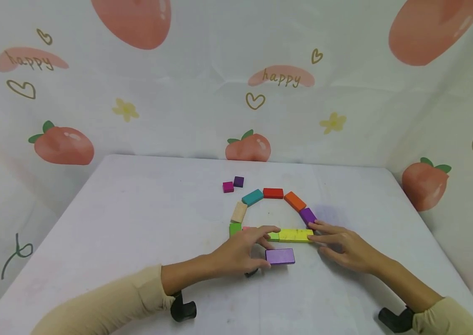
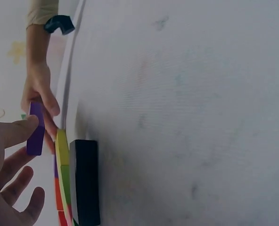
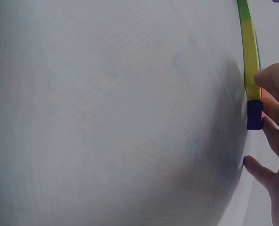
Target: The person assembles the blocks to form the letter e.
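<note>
My left hand (image 1: 236, 251) pinches a light purple block (image 1: 280, 256) between thumb and fingers, held up in front of the row of blocks. In the left wrist view the thumb presses on this purple block (image 2: 35, 129) and the other fingers are spread. My right hand (image 1: 349, 246) is at the right end of the row, its fingertips touching a yellow block (image 1: 296, 235) and a darker purple block (image 1: 308, 216). The right wrist view has the thumb against the yellow block (image 3: 249, 56). Part of a green block (image 1: 274, 236) shows beside the yellow one; my left hand hides its neighbours.
An arch of beige (image 1: 239, 212), teal (image 1: 252, 197), red (image 1: 273, 193) and orange (image 1: 295, 201) blocks curves behind the row. Magenta (image 1: 228, 187) and dark purple (image 1: 238, 181) cubes lie behind on the white table (image 1: 136, 209). A dark block (image 2: 85, 183) stands before the row.
</note>
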{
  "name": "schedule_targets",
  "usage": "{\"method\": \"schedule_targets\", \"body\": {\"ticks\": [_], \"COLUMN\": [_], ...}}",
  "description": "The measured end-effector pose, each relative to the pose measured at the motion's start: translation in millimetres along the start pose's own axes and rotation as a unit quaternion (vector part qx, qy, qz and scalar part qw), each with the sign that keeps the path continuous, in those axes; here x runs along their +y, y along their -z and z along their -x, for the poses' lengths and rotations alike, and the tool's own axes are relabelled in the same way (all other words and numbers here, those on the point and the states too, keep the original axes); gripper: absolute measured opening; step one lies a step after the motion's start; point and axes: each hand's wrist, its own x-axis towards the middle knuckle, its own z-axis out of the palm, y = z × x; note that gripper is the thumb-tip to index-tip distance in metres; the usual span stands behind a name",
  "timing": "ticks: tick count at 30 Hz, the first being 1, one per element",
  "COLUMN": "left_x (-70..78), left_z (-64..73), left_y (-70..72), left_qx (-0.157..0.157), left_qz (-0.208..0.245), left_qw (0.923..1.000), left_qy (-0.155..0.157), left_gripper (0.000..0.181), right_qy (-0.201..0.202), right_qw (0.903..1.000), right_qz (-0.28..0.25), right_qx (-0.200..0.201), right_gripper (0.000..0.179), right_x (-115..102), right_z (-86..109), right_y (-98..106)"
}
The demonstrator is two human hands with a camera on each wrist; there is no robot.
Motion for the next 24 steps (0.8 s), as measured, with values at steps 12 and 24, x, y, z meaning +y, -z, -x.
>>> {"method": "schedule_targets", "body": {"ticks": [12,24], "left_x": [-0.8,-11.3], "left_z": [9.0,13.6], "left_y": [-11.9,-15.5], "left_qx": [-0.044,-0.051], "left_qz": [-0.017,-0.025], "left_qw": [0.9988,0.9983], "left_qy": [0.016,0.009], "left_gripper": [0.078,0.079], "right_qy": [0.014,0.005], "right_qw": [0.9995,0.9998], "right_qz": [0.026,0.020], "right_qx": [0.007,0.004], "right_gripper": [0.040,0.037], "right_x": [2.2,1.1], "right_z": [1.6,0.7], "right_y": [-2.0,-1.1]}}
